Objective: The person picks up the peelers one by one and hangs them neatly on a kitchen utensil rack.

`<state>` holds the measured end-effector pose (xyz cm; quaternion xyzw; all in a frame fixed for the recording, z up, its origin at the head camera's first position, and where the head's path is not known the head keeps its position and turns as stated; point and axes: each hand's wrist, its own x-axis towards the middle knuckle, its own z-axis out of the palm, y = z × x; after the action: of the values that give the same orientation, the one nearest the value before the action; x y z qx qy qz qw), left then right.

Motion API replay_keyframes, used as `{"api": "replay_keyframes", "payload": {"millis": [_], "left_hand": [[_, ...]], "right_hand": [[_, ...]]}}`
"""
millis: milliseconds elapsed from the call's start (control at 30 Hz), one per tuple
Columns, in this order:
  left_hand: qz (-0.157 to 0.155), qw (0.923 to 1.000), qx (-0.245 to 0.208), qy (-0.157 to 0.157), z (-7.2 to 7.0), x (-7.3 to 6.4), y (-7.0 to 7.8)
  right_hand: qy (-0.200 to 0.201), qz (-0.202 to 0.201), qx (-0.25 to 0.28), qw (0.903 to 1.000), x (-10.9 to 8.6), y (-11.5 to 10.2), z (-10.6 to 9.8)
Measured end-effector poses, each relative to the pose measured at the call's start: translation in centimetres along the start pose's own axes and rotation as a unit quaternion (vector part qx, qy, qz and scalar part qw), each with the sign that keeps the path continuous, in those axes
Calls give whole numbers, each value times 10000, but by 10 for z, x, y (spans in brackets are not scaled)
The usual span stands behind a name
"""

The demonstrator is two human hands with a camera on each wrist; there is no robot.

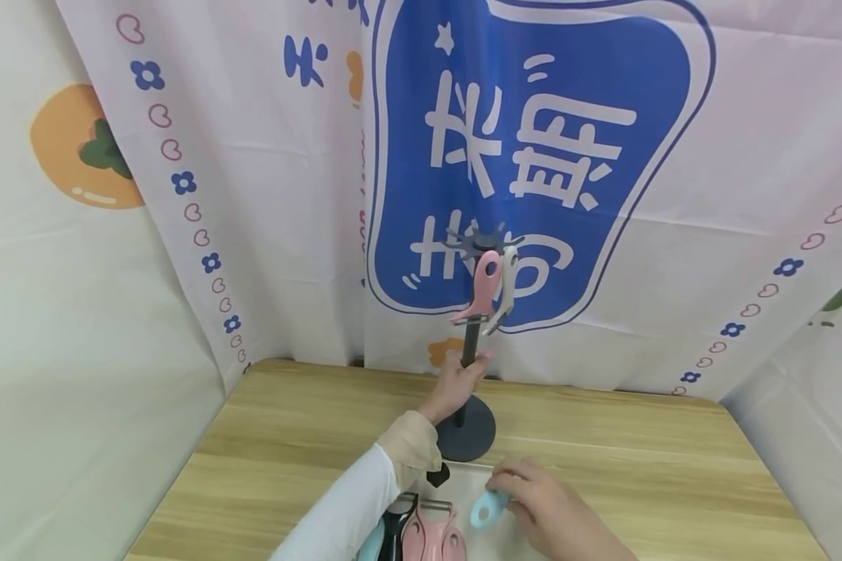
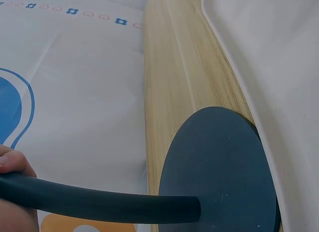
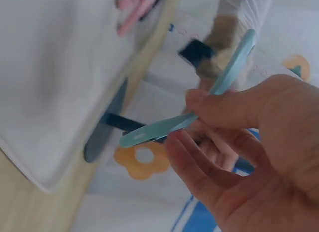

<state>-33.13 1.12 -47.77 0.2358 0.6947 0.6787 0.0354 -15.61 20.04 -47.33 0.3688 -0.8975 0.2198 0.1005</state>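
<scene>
Your left hand (image 1: 456, 383) grips the dark stand (image 1: 472, 436); a pink peeler (image 1: 486, 282) hangs on it; your right hand (image 1: 542, 499) pinches a blue peeler (image 1: 497, 500) over the white tray (image 1: 468, 481).

On the tabletop (image 1: 624, 444), a stand (image 1: 471, 343) rises behind a tray (image 1: 472, 477), before a cloth (image 1: 309, 234). Two peelers (image 1: 486, 282) hang at the stand's top; more peelers (image 1: 435, 539) lie in the tray, left of a held peeler (image 1: 482, 513).

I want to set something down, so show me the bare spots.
Bare table lies right of the stand's base and right hand, out to the right edge, and another patch left of the left sleeve. It is crowded in the tray near the sleeve, where peelers lie side by side, while the right hand holds a blue peeler over it.
</scene>
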Motion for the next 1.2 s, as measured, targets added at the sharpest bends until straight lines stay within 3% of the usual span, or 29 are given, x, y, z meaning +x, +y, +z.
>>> {"api": "replay_keyframes", "payload": {"millis": [267, 500, 633, 867, 1200], "left_hand": [[16, 10000, 4, 77, -3, -3, 0], [-15, 10000, 37, 52, -4, -2, 0], [-26, 10000, -15, 39, -3, -2, -1], [-43, 10000, -58, 8, -2, -3, 0], [5, 10000, -41, 23, 0, -1, 2]], "right_hand": [[1285, -203, 390, 9907, 24, 7, -37], [1978, -580, 1020, 9732, 48, 24, -70], [2389, -818, 1559, 9550, 60, 32, -84], [2928, -626, 2450, 9221, 82, 39, -99], [4071, -271, 3473, 8444, 116, 48, -114]]}}
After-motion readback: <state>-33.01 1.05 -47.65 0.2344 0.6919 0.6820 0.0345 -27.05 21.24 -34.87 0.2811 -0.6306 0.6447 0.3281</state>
